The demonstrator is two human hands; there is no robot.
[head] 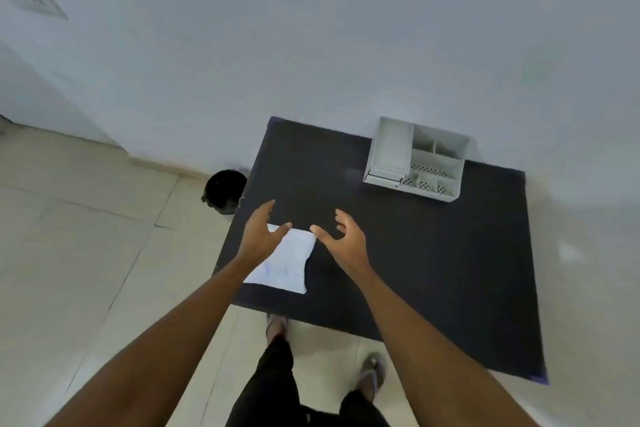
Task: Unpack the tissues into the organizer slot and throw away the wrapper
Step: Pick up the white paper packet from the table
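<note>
Two hands are hovering over the pack [282, 262] of tissues, which is lying flat near the front left edge of the dark worktop [433, 270]. Both sets of fingers are spread wide and holding nothing: the left hand [261, 236] is sitting above the pack's far left corner, its fingers [268, 206] curled loosely, and the right hand [341, 241] is reaching just beside the far right corner, thumb pointing toward the wrapper. Whether either thumb is touching the film, I cannot tell.

The pack is looking like a soft, pale pillow in thin film with faint blue print, slightly pinched at the near end. It is probably light and squashy, and the film may be slippery, so pinching the crimped end seams or cupping both long sides is seeming the safest hold; squeezing the middle would likely crumple the tissues.

Well apart, at the back right of the worktop, the organizer [417, 159] is standing: rigid, white and boxy, with one long plain slot on its left and smaller compartments with perforated floors. On the tiled floor, just off the worktop's left edge, a round black bin [225, 191] is waiting for the wrapper
</note>
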